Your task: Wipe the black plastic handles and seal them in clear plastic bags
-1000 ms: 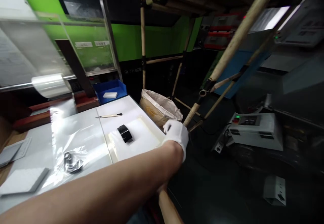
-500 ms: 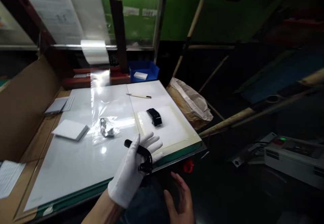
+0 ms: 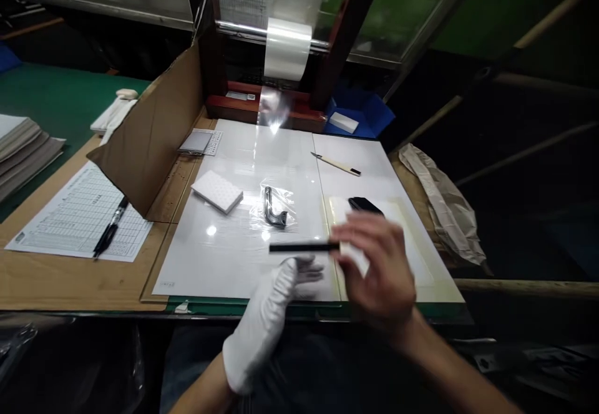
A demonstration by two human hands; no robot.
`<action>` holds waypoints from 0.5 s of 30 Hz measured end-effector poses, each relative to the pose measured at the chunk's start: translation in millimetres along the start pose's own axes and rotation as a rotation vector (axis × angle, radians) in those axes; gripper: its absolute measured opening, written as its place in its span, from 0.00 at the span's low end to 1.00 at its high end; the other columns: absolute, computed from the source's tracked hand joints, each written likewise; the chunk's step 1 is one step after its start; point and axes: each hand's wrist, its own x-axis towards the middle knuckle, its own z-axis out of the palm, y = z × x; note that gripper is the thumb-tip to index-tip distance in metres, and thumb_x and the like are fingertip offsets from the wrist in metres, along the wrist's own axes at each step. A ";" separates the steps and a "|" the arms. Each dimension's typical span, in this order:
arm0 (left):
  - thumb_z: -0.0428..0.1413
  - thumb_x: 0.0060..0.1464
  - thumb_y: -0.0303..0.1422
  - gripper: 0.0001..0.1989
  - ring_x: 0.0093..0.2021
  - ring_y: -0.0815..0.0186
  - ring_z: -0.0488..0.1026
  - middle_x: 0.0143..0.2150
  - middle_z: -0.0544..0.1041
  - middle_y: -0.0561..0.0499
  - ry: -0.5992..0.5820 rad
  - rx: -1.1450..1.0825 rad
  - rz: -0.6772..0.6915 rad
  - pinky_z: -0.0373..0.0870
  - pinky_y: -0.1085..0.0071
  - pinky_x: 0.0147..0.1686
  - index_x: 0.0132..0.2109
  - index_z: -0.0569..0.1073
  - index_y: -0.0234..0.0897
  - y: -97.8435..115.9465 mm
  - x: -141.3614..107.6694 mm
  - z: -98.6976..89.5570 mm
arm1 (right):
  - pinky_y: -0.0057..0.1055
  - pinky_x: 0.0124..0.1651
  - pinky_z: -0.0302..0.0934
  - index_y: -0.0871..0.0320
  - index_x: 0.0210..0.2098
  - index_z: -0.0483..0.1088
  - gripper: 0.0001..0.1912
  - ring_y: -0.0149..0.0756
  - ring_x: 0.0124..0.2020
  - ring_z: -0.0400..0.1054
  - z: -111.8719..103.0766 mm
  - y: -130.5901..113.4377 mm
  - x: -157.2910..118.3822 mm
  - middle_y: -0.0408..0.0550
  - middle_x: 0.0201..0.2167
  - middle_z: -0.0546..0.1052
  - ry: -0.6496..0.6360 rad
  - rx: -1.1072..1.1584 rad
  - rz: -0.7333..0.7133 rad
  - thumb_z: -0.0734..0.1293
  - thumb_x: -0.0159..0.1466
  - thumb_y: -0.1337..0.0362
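Observation:
My right hand (image 3: 379, 267), bare and blurred by motion, pinches a black curved handle (image 3: 302, 247) by its right end. The handle is edge-on now and looks like a thin dark bar. Just below it is my left hand (image 3: 266, 323) in a white glove, fingers stretched to the right and holding nothing. Beyond the hands, a clear plastic bag (image 3: 291, 197) with a dark hook-shaped handle (image 3: 268, 207) inside lies on the white work surface (image 3: 210, 270). Another black part (image 3: 365, 204) lies behind my right hand, which partly hides it.
A white foam block (image 3: 218, 191) and a craft knife (image 3: 337, 164) lie on the surface. A film roll (image 3: 287, 49) hangs at the back, near a blue bin (image 3: 372, 115). Left stands a cardboard partition (image 3: 159, 133), beside a form (image 3: 70, 214) with a pen (image 3: 110, 230).
The black handle has passed from my gloved left hand into my right hand, which has risen over the table. The view has swung left.

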 end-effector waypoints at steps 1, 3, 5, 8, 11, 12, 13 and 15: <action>0.51 0.64 0.50 0.25 0.60 0.55 0.73 0.59 0.77 0.42 0.029 0.142 0.085 0.68 0.56 0.63 0.58 0.74 0.38 -0.7 2.1 -10.4 | 0.47 0.55 0.65 0.55 0.47 0.73 0.06 0.45 0.52 0.69 5.0 14.5 20.9 0.51 0.44 0.78 -0.051 0.027 0.079 0.66 0.71 0.64; 0.54 0.65 0.43 0.23 0.65 0.57 0.68 0.63 0.73 0.45 0.099 0.557 0.329 0.60 0.57 0.68 0.62 0.70 0.39 0.0 11.1 -33.8 | 0.46 0.54 0.66 0.57 0.43 0.76 0.06 0.44 0.49 0.71 17.8 45.9 64.2 0.49 0.43 0.78 -0.248 0.098 0.194 0.67 0.70 0.65; 0.52 0.66 0.38 0.24 0.68 0.55 0.63 0.67 0.69 0.42 0.172 0.998 0.540 0.58 0.54 0.69 0.66 0.66 0.36 2.5 26.1 -57.0 | 0.44 0.52 0.66 0.60 0.42 0.78 0.08 0.41 0.46 0.73 34.7 74.3 102.6 0.48 0.42 0.79 -0.472 0.152 0.261 0.68 0.69 0.63; 0.49 0.66 0.36 0.24 0.70 0.47 0.59 0.68 0.67 0.39 0.228 1.425 0.580 0.61 0.46 0.67 0.66 0.66 0.31 6.0 49.7 -81.6 | 0.43 0.51 0.65 0.63 0.41 0.80 0.11 0.39 0.43 0.73 68.4 101.3 141.2 0.47 0.40 0.79 -0.719 0.154 0.287 0.69 0.68 0.62; 0.49 0.66 0.35 0.22 0.71 0.45 0.57 0.67 0.69 0.40 0.246 1.604 0.582 0.60 0.45 0.67 0.63 0.69 0.30 6.9 61.4 -89.2 | 0.39 0.50 0.65 0.64 0.40 0.80 0.11 0.37 0.41 0.73 107.6 112.9 156.9 0.45 0.37 0.79 -0.819 0.167 0.271 0.70 0.66 0.62; 0.49 0.66 0.34 0.21 0.71 0.45 0.57 0.67 0.69 0.40 0.253 1.617 0.594 0.60 0.45 0.67 0.62 0.70 0.30 6.9 62.6 -88.9 | 0.38 0.49 0.65 0.64 0.40 0.80 0.11 0.36 0.40 0.73 120.1 115.5 158.5 0.45 0.36 0.79 -0.838 0.187 0.271 0.71 0.66 0.62; 0.50 0.66 0.33 0.20 0.70 0.45 0.58 0.67 0.69 0.40 0.267 1.616 0.604 0.61 0.46 0.67 0.61 0.71 0.30 7.0 63.2 -88.0 | 0.37 0.49 0.66 0.64 0.41 0.80 0.11 0.35 0.40 0.73 131.7 118.0 158.9 0.44 0.36 0.79 -0.857 0.207 0.270 0.71 0.66 0.62; 0.50 0.66 0.31 0.18 0.68 0.46 0.62 0.64 0.72 0.40 0.299 1.591 0.626 0.64 0.46 0.64 0.59 0.72 0.30 7.9 64.0 -85.7 | 0.35 0.48 0.66 0.64 0.41 0.81 0.11 0.33 0.39 0.73 150.8 123.1 156.9 0.44 0.37 0.79 -0.888 0.243 0.271 0.71 0.66 0.62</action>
